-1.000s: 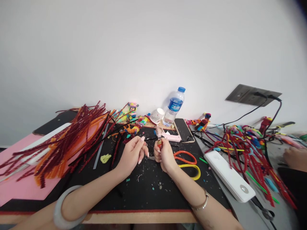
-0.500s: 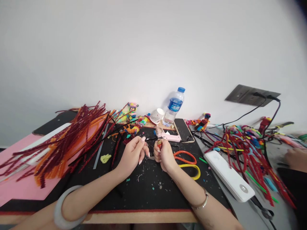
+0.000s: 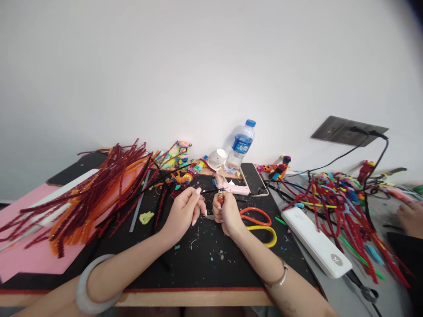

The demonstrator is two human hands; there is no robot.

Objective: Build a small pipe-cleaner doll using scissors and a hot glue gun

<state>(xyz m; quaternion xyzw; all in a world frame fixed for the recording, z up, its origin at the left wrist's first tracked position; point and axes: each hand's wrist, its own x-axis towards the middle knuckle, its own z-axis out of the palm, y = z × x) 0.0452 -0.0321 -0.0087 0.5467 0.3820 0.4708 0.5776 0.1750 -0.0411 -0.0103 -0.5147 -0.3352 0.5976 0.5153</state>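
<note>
My left hand [image 3: 187,207] pinches a thin black pipe cleaner [image 3: 209,191] between thumb and fingertips; it stretches rightward past my right fist. Closed upright, my right hand [image 3: 226,212] grips what looks like a small orange-red lighter [image 3: 220,199] with a metal top, just under the strip. I cannot make out a flame. Below and beside the right hand lie scissors [image 3: 271,237] with one orange and one yellow handle, their blades partly hidden by the hand. A pale pink glue gun [image 3: 238,189] rests behind the right hand.
A black mat [image 3: 198,273] strewn with scraps covers the table. Red and orange pipe cleaners [image 3: 95,198] are heaped at left. A water bottle [image 3: 240,147] and paper cup [image 3: 217,159] stand behind. At right are a white power bank [image 3: 317,242], tangled stems and another person's hand [image 3: 411,218].
The view has shifted very slightly. Both hands keep nearly the same position and grip, with the black pipe cleaner still held by the lighter's top.
</note>
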